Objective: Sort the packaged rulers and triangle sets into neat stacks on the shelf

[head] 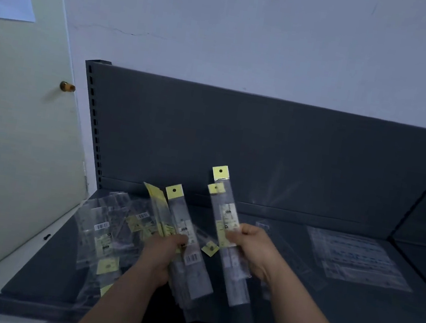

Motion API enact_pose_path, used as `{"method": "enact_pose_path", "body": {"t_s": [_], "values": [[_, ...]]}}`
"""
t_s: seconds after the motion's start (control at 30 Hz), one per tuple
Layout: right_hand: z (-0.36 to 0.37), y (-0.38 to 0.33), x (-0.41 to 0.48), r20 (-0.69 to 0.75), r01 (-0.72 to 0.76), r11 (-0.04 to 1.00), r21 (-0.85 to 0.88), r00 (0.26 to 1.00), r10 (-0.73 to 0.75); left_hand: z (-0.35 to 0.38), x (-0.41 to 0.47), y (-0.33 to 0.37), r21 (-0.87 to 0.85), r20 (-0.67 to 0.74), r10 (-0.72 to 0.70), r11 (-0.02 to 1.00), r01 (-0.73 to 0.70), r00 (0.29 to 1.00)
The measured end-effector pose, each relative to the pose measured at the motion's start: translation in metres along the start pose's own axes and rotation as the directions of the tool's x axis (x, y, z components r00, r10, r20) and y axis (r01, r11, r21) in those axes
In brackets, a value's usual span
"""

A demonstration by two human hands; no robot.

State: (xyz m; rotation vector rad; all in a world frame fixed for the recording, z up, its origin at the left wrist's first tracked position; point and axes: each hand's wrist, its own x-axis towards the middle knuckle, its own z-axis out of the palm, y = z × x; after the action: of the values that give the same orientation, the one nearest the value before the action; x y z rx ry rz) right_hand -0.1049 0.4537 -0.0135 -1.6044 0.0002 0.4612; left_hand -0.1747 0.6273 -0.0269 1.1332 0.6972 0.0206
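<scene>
At frame center, the left hand [165, 251] is gripping a fanned bundle of packaged rulers [183, 242]; the right hand [251, 246] is pinching two clear sleeves [227, 227], yellow hang tabs pointing up over the dark shelf [321, 316].

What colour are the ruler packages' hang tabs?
Pale yellow hang tabs, clearest in the head view.

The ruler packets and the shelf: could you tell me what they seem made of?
The ruler packets look like clear glossy plastic sleeves, see-through with glare; their yellow header tabs are probably card. The shelf seems painted metal, matte dark grey, given its slotted upright.
</scene>
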Motion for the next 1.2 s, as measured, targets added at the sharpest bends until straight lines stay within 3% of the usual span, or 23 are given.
{"method": "enact_pose_path", "body": {"t_s": [0.1, 0.33, 0.43, 0.5, 0.6, 0.67, 0.7, 0.73, 0.8, 0.87, 0.97, 1.2], "values": [[0.014, -0.001, -0.011, 0.158, -0.046, 0.995, 0.084, 0.987, 0.032, 0.011, -0.001, -0.002, 0.011, 0.014, 0.019, 1.000, -0.019, 1.000], [0.028, 0.007, -0.021, 0.169, -0.005, 0.994, 0.110, 0.986, -0.014, 0.017, -0.007, -0.007, 0.022, 0.221, 0.061, 0.997, -0.067, 0.973], [0.032, 0.009, -0.020, 0.216, 0.020, 0.989, 0.147, 0.975, -0.052, 0.021, -0.007, -0.010, 0.008, 0.215, 0.071, 0.997, -0.074, 0.974], [0.034, 0.012, -0.021, 0.224, 0.048, 0.996, 0.071, 0.973, -0.062, 0.024, -0.006, -0.011, -0.050, 0.209, 0.068, 0.997, -0.059, 0.975], [0.025, 0.016, -0.017, 0.214, 0.152, 0.971, -0.183, 0.971, -0.111, 0.027, -0.004, -0.009, -0.083, 0.197, 0.059, 0.996, -0.043, 0.979], [0.001, 0.019, -0.005, 0.045, 0.162, 0.837, -0.523, 0.986, -0.162, 0.028, -0.002, -0.008, -0.096, 0.209, 0.052, 0.995, -0.033, 0.976], [-0.015, 0.022, 0.001, -0.066, 0.092, 0.682, -0.726, 0.977, -0.202, 0.028, -0.001, -0.007, -0.108, 0.216, 0.055, 0.994, -0.032, 0.975], [-0.033, 0.026, 0.004, -0.155, -0.007, 0.533, -0.846, 0.960, -0.233, 0.026, 0.000, -0.005, -0.117, 0.218, 0.060, 0.993, -0.035, 0.974], [-0.062, 0.036, 0.009, -0.259, -0.170, 0.380, -0.909, 0.946, -0.195, 0.021, 0.002, -0.002, -0.117, 0.216, 0.057, 0.993, -0.032, 0.975], [-0.078, 0.047, 0.010, -0.295, -0.254, 0.321, -0.913, 0.951, -0.088, 0.014, 0.005, -0.001, -0.103, 0.213, 0.047, 0.994, -0.025, 0.976], [-0.078, 0.053, 0.013, -0.278, -0.263, 0.304, -0.916, 0.960, -0.008, 0.004, 0.003, 0.000, -0.036, 0.193, 0.048, 0.998, -0.042, 0.980], [0.000, 0.057, 0.008, -0.026, 0.029, 0.207, -0.978, 0.966, -0.258, -0.023, 0.002, 0.009, -0.074, 0.115, 0.033, 0.997, -0.025, 0.993]]}}
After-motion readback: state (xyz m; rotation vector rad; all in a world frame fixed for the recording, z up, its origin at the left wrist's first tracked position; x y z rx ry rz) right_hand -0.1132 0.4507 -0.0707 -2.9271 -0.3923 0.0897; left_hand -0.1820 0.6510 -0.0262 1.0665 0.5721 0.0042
